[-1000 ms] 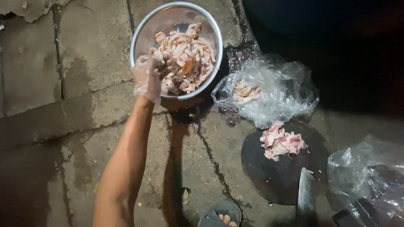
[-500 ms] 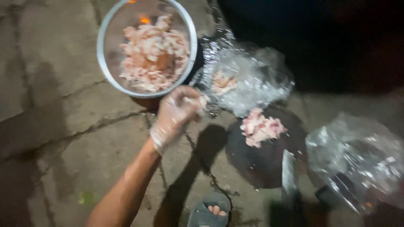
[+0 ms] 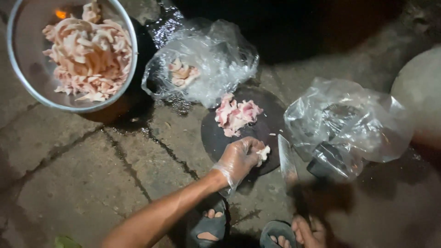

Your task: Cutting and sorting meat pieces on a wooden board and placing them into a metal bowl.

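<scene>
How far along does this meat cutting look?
Done: a metal bowl already heaped with cut meat strips. In hand: the gloved left hand holds a small piece on the dark round board, beside a cleaver. Left: the uncut pile on the board, plus meat in the clear bag.

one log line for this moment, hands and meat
left hand: gloved, holds meat piece over dark board | right hand: grips cleaver | meat bowl: upper left

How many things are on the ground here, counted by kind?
Metal bowl of cut meat: 1
Clear plastic bags: 2
Round dark chopping board: 1
Cleaver: 1
Total: 5
The gloved left hand holds a meat piece over the board.
</scene>
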